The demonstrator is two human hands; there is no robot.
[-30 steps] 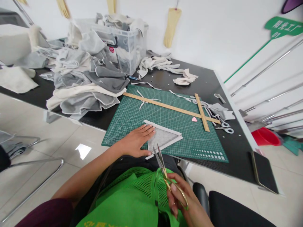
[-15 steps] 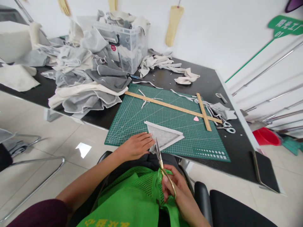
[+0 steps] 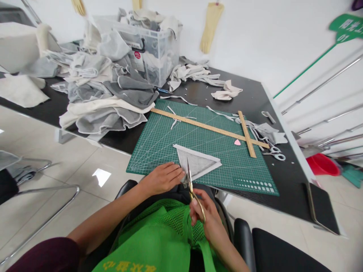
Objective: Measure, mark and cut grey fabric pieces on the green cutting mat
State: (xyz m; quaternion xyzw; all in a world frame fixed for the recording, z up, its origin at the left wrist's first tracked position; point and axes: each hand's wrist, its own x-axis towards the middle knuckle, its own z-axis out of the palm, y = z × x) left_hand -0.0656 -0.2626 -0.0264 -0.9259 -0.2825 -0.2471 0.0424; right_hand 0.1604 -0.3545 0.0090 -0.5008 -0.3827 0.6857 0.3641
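Lower centre, the left hand fingers pinch the grey triangle. The right hand grips scissors, whose blades could nick those close fingertips.

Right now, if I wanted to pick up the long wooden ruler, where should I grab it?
Probably its middle, pinching the two long edges from above. The long wooden ruler lies flat on the green mat; the short ruler seems to cross over its right end, and fabric strips drape its left.

Sewing workshop: green cutting mat, fabric pile, wooden rulers.
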